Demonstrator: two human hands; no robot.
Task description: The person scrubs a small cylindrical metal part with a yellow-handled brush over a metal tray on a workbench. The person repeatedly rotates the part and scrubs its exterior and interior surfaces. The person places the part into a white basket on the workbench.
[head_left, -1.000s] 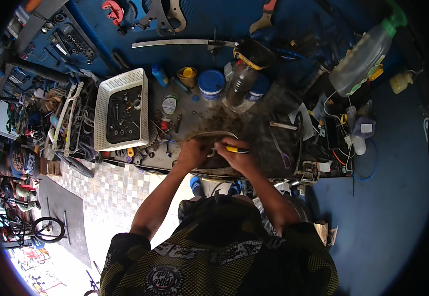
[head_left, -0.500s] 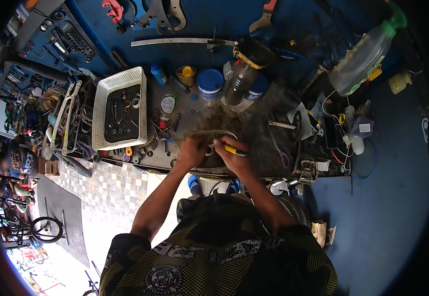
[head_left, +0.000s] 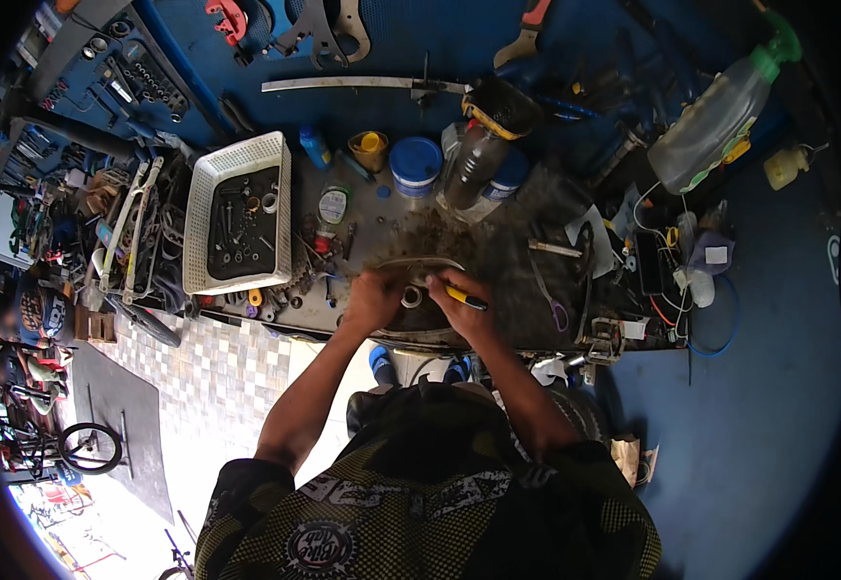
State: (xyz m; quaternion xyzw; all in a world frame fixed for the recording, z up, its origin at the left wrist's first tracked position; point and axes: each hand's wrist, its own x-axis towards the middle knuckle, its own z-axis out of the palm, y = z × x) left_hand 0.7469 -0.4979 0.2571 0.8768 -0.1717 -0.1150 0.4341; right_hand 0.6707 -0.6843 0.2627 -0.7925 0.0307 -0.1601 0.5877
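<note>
My right hand (head_left: pixel 461 307) is closed around a yellow-and-black handle (head_left: pixel 465 297) of a tool whose working end is hidden by the fingers. A small round metal ring (head_left: pixel 412 297) shows between my hands. My left hand (head_left: pixel 374 300) is closed, its fingertips at the ring's left side and apparently gripping it. Both hands are over a round, dark, shallow pan (head_left: pixel 444 261) with a pale rim, at the bench's front edge.
A white plastic basket (head_left: pixel 193 208) with loose metal parts stands left. Behind are a blue-lidded tub (head_left: pixel 414 164), a dark bottle (head_left: pixel 471 174) and a small clear bottle (head_left: pixel 333 204). Purple-handled scissors (head_left: pixel 558 314) and a phone (head_left: pixel 649 261) lie right. Tools hang on the blue wall.
My right hand has shifted slightly right and down with the yellow-and-black tool, away from the ring. The ring now shows more fully, its round opening turned upward. The left hand has barely moved.
</note>
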